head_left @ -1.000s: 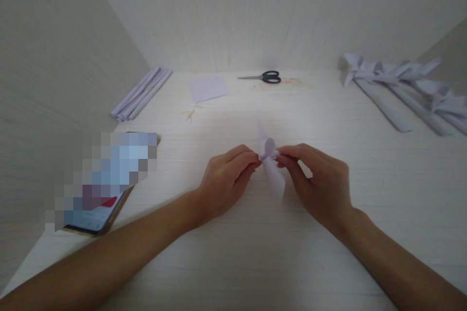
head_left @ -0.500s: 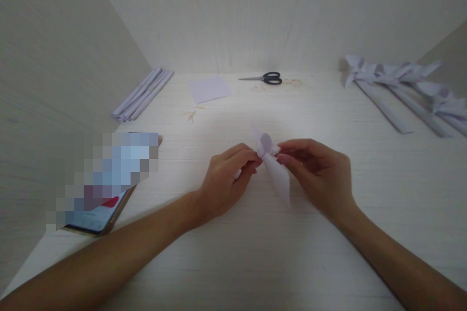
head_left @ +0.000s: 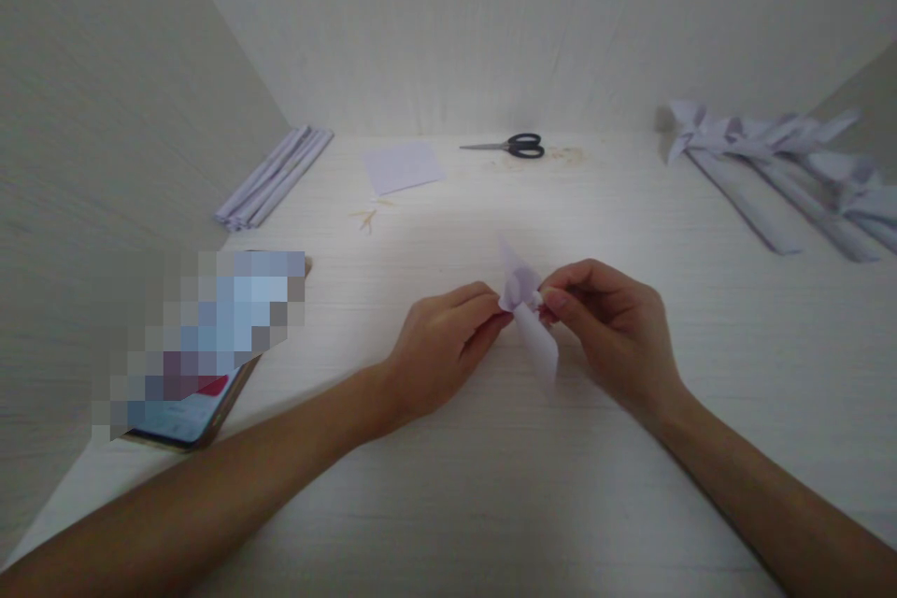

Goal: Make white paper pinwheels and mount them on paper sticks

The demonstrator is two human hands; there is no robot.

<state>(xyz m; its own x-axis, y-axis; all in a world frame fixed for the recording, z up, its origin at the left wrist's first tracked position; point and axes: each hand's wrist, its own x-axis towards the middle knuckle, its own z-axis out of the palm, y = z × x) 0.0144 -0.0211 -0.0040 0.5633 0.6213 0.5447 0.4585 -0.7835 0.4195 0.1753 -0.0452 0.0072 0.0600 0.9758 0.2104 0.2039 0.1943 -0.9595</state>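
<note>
Folded white paper [head_left: 535, 333] near frame centre, between your hands: left hand [head_left: 445, 344] pinches its left side, right hand [head_left: 620, 332] right side.

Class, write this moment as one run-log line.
left hand: pinching paper pinwheel | right hand: pinching its right side | scissors: on table, untouched

Most of the phone [head_left: 175, 422] was covered by coarse pixel blocks. The endmost paper shape [head_left: 859, 192] was cut off by the right edge. The folded paper [head_left: 537, 341] was blurred, the left fingers' [head_left: 483, 310] tips being partly hidden by it; scraps [head_left: 566, 154] beside the scissors [head_left: 525, 147] were too small to be identified
</note>
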